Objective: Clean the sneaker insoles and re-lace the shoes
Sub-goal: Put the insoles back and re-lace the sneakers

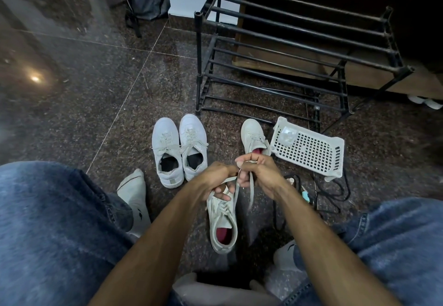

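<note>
Nearest, the shoe [222, 224] lies on the floor between the knees. Above it the left hand [217, 181] and right hand [255, 173] each pinch a lace [251, 190] end. Uneven pulling could leave lopsided ends. Farther off stand 2 laced shoes [178, 149].

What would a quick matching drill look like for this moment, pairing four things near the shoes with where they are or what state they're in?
Things:
1. near sneaker
2. pair of sneakers
3. basket
4. shoe rack

States:
A. black metal bars, standing beyond the shoes
B. white plastic, lying tipped on the floor
C. side by side, dark insides, laces tied
D. red insole, lace ends held in both hands

Pairs: 1-D, 2-C, 3-B, 4-A
</note>
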A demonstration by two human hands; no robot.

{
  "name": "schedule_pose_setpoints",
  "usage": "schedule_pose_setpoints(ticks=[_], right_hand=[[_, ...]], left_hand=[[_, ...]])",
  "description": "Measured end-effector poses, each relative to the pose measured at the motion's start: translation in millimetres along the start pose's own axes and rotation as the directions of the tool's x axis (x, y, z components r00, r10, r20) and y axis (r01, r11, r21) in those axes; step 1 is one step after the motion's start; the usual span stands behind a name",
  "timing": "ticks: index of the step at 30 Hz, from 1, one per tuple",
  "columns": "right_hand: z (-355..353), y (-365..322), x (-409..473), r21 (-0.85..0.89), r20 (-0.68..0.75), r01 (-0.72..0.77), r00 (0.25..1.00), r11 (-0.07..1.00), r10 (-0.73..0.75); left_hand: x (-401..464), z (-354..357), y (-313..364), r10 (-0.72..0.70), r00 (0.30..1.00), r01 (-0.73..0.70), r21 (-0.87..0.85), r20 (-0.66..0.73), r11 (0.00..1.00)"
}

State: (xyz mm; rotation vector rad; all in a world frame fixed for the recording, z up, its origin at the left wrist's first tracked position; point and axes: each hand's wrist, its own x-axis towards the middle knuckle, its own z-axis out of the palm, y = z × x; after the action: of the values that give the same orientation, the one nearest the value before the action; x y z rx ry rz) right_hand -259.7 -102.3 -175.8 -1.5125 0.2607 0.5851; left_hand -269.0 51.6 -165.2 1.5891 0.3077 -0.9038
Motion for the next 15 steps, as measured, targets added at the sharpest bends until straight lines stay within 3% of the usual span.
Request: schedule_pose_setpoints(ticks=[7, 10, 12, 15], right_hand=[[5.0, -0.6, 2.6, 0.024, -0.089, 0.021, 0.996, 0.999, -0.019], [3.2, 3.8, 4.4, -0.228, -0.176, -0.067, 0.984, 0.971, 0.027], [2.6, 10.3, 0.3, -0.382, -0.159, -0.169, 0.980, 0.909, 0.116], [4.1, 18.8, -1.4, -0.302, -0.007, -0.269, 0.960, 0.915, 0.280]], left_hand=[[-1.8, 0.6, 1.4, 0.000, 1.000, 0.000, 0.001, 0.013, 1.000], [-0.9, 3.8, 7.7, 0.051, 0.999, -0.051, 0.005, 0.015, 0.999], [-1.8, 6.2, 16.7, 0.091, 0.996, -0.091, -0.005, 0.006, 0.996], [-8.1, 9.8, 30.0, 0.163, 0.987, -0.163, -0.046, 0.002, 0.986]])
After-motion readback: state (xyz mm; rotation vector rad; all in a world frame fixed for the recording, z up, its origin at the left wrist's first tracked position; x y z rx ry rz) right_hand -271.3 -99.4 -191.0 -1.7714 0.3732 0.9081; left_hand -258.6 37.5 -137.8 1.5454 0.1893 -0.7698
